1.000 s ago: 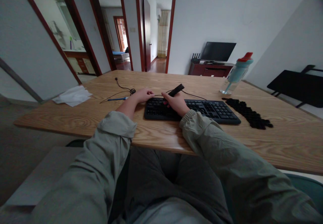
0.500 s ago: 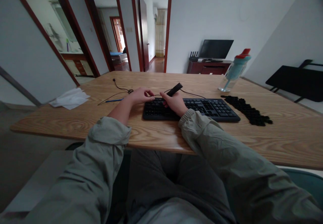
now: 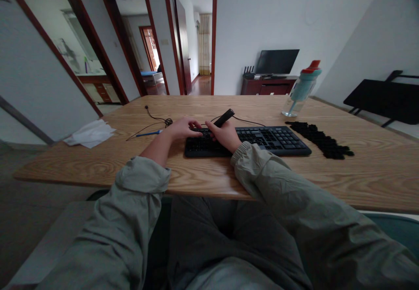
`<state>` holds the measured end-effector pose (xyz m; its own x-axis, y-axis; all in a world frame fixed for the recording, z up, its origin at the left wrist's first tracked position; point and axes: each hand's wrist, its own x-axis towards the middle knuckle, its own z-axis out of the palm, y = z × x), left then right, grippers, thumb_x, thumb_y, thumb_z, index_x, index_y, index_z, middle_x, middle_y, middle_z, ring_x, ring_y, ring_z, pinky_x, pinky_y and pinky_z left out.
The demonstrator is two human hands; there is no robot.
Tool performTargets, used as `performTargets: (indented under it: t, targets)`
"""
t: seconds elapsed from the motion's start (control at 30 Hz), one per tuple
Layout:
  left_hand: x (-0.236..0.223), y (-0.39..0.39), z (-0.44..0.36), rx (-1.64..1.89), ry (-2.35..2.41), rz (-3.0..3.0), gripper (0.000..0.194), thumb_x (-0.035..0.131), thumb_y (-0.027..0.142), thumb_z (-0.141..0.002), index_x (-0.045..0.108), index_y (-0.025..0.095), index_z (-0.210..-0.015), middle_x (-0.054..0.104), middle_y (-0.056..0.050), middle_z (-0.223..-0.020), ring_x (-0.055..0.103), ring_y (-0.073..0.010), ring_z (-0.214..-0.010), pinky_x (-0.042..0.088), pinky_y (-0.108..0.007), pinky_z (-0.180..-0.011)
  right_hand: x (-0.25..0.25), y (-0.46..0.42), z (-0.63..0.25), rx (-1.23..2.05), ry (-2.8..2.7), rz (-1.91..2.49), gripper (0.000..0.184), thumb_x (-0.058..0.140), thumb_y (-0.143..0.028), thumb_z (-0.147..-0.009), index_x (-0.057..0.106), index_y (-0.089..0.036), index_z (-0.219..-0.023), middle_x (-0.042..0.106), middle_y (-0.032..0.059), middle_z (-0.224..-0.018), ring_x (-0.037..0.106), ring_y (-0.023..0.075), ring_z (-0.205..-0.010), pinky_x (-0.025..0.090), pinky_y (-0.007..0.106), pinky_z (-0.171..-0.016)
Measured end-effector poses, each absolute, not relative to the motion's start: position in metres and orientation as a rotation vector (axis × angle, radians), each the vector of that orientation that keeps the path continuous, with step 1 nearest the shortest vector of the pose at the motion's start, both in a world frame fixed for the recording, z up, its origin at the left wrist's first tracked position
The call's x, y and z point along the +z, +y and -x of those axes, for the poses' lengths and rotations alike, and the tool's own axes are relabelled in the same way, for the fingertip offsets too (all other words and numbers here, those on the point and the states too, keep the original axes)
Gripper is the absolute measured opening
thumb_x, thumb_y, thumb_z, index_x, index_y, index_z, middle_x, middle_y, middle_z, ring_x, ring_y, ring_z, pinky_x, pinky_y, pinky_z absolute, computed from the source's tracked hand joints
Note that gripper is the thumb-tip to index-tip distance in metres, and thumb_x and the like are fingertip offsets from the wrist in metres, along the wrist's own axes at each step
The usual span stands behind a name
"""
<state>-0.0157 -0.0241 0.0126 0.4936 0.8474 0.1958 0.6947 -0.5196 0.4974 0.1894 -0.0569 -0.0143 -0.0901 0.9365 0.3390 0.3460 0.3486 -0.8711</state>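
Observation:
On the table lies a black keyboard [image 3: 275,139], long side toward me. Over its middle, my right hand [image 3: 225,135] is closed around a thick black stick-shaped tool [image 3: 225,117], whose upper end points up and right; its lower end is hidden by the fingers. At the keyboard's upper left corner, my left hand [image 3: 185,128] rests with bent fingers, thumb and forefinger apart, touching the keyboard's edge. To the right of the keyboard lies a strip of small black pieces [image 3: 319,139] resembling keycaps.
A coiled black cable [image 3: 168,122] and a thin blue tool [image 3: 149,133] lie left of the hands. White tissues [image 3: 90,133] sit at the table's left edge. A water bottle [image 3: 301,90] with a red lid stands at the back right of the wooden table [image 3: 196,176].
The left thumb and forefinger have spread apart and shifted slightly onto the keyboard's corner. My right hand keeps the black tool in nearly the same place. The view has shifted a little.

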Motion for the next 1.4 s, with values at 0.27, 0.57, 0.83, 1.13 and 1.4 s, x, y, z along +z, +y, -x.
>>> performTargets:
  t: [0.27,0.57,0.83,1.13,1.4]
  targets:
    - [0.014,-0.025,0.017,0.635,1.344,-2.418,0.042,0.072,0.049,-0.070,0.073,0.017,-0.097,0.071,-0.007,-0.094,0.063,-0.0215,-0.089,0.050,-0.033,-0.079,-0.021,-0.052,-0.188,0.730,-1.666,1.112,0.046,0.057,-0.059,-0.084,0.067,-0.015,-0.079,0.068,0.0065,-0.069,0.061,0.0127,-0.053,0.045,0.020,-0.046]
    - [0.021,-0.032,0.016,0.653,1.128,-2.496,0.027,0.073,0.044,-0.071,0.074,0.019,-0.082,0.069,-0.007,-0.107,0.061,-0.0216,-0.102,0.048,-0.034,-0.090,-0.017,-0.054,-0.188,0.733,-1.658,1.109,0.043,0.057,-0.056,-0.085,0.068,-0.015,-0.080,0.067,0.0055,-0.068,0.061,0.0131,-0.053,0.046,0.021,-0.046]
    - [0.015,-0.028,0.015,0.639,1.016,-2.536,0.022,0.072,0.037,-0.074,0.075,0.018,-0.085,0.066,-0.008,-0.110,0.060,-0.0215,-0.105,0.045,-0.035,-0.097,-0.009,-0.064,-0.189,0.431,-1.820,1.239,0.045,0.052,-0.054,-0.089,0.066,-0.016,-0.070,0.069,0.0092,-0.071,0.065,0.0168,-0.066,0.046,0.023,-0.060]
    - [0.014,-0.028,0.015,0.652,1.046,-2.482,0.024,0.076,0.039,-0.070,0.073,0.019,-0.083,0.066,-0.007,-0.112,0.059,-0.0219,-0.108,0.046,-0.035,-0.095,-0.004,-0.068,-0.190,0.289,-1.844,1.338,0.047,0.051,-0.057,-0.089,0.066,-0.017,-0.069,0.070,0.0107,-0.074,0.066,0.0186,-0.071,0.045,0.025,-0.063]
    - [0.014,-0.028,0.014,0.668,1.096,-2.500,0.024,0.075,0.039,-0.071,0.071,0.019,-0.083,0.068,-0.006,-0.108,0.059,-0.0207,-0.105,0.046,-0.034,-0.094,-0.007,-0.068,-0.189,0.241,-1.863,1.316,0.049,0.050,-0.059,-0.089,0.066,-0.017,-0.069,0.070,0.0121,-0.074,0.066,0.0210,-0.072,0.045,0.026,-0.063]
